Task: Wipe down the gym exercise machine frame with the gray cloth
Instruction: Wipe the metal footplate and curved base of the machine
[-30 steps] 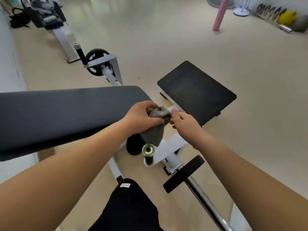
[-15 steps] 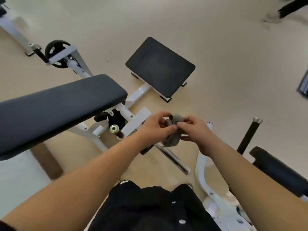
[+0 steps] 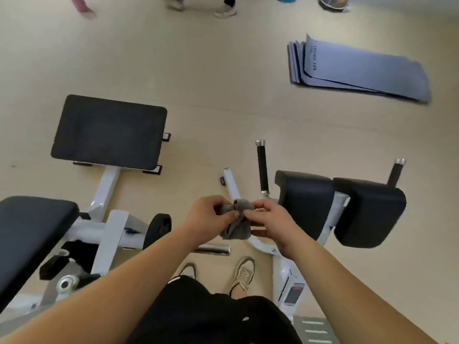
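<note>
Pinching the gray cloth (image 3: 236, 228) from both sides, the curled fingertips (image 3: 231, 214) of the left hand (image 3: 211, 217) and those of the right hand (image 3: 272, 219) are being pressed into its bunched upper part, just below the centre of the view. Its loose lower end is being left hanging between the wrists. The cloth is being held in the air, apart from either machine.

The white frame tube (image 3: 230, 182) of the machine at 3 o'clock is being partly covered by cloth and right hand, so its join with the curved base cannot be made out. Two black pads (image 3: 305, 202) are being carried on that machine, with black grips (image 3: 262, 167) standing behind them.

At 9 o'clock a second white frame (image 3: 109, 234) is being overlapped by the left forearm. Its bench pad (image 3: 32, 234) is being cut off by the left edge, and its black footplate (image 3: 109, 131) is lying at 10 o'clock. A chrome bar (image 3: 214, 250) is being half hidden under the left wrist.

At 6 o'clock one shoe (image 3: 244, 271) is being shown whole, the other mostly hidden by dark clothing. Blue mats (image 3: 360, 70) at 1 o'clock are being blurred, their print unreadable.
</note>
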`<control>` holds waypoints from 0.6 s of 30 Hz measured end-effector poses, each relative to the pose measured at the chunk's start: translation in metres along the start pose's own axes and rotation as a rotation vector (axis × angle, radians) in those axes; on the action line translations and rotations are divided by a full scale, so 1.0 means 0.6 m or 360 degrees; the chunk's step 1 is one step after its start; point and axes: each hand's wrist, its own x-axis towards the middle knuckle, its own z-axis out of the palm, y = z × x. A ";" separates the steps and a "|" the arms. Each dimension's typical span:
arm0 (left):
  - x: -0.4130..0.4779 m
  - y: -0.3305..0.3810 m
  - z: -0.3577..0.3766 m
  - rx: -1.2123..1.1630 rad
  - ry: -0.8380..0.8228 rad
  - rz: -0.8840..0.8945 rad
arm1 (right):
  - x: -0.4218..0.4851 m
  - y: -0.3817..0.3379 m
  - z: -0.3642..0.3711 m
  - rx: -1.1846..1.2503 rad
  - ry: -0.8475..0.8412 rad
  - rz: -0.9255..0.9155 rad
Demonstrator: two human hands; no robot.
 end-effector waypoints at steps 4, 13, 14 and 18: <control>0.019 0.029 0.039 -0.0022 -0.0187 0.0028 | -0.034 0.047 -0.014 0.0313 0.0376 0.0042; 0.047 0.147 0.218 -0.0101 -0.0518 0.0108 | -0.119 0.123 -0.135 0.0998 0.1159 0.0076; 0.052 0.163 0.243 -0.0066 -0.0540 0.0124 | -0.123 0.130 -0.156 0.0987 0.1216 0.0113; 0.070 0.219 0.336 0.0086 -0.0807 0.0106 | -0.124 0.154 -0.253 0.1124 0.0907 0.0230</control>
